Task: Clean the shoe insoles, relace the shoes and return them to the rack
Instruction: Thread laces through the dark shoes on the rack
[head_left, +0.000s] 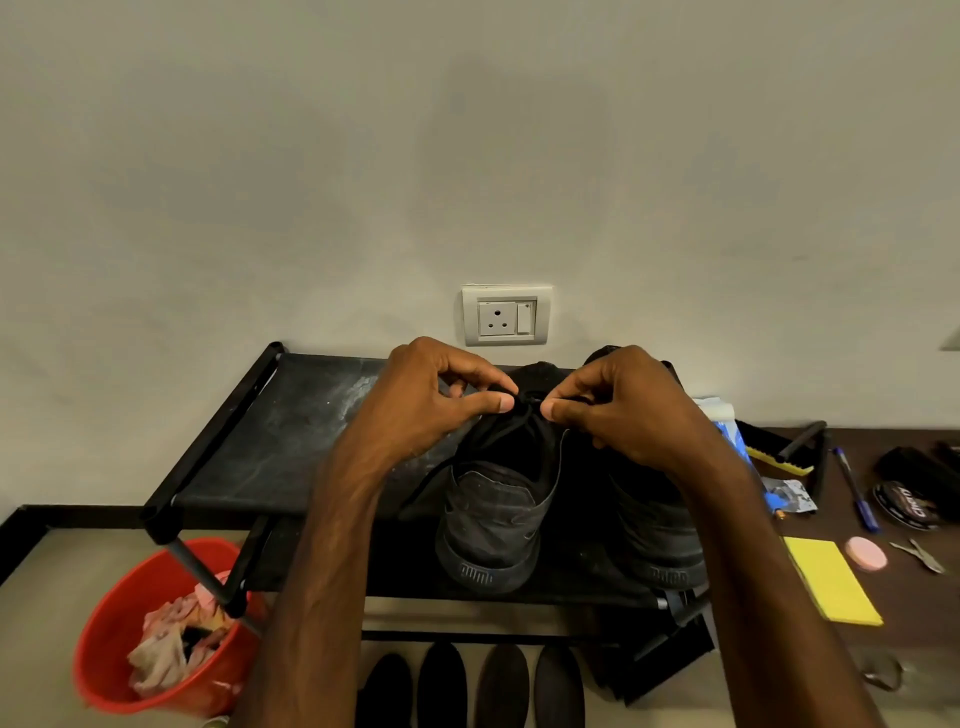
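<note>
Bucket: red, holds rags, on the floor left of the rack.
Left hand: grip pinched on the lace.
Shoes: black pair, side by side on the rack's top shelf.
Right hand: grip pinched on the same lace.

Red bucket, wall socket, yellow pad, pink disc, blue pen

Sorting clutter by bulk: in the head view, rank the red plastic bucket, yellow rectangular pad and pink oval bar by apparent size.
Largest to smallest:
red plastic bucket
yellow rectangular pad
pink oval bar
The gaps look clear.
</note>
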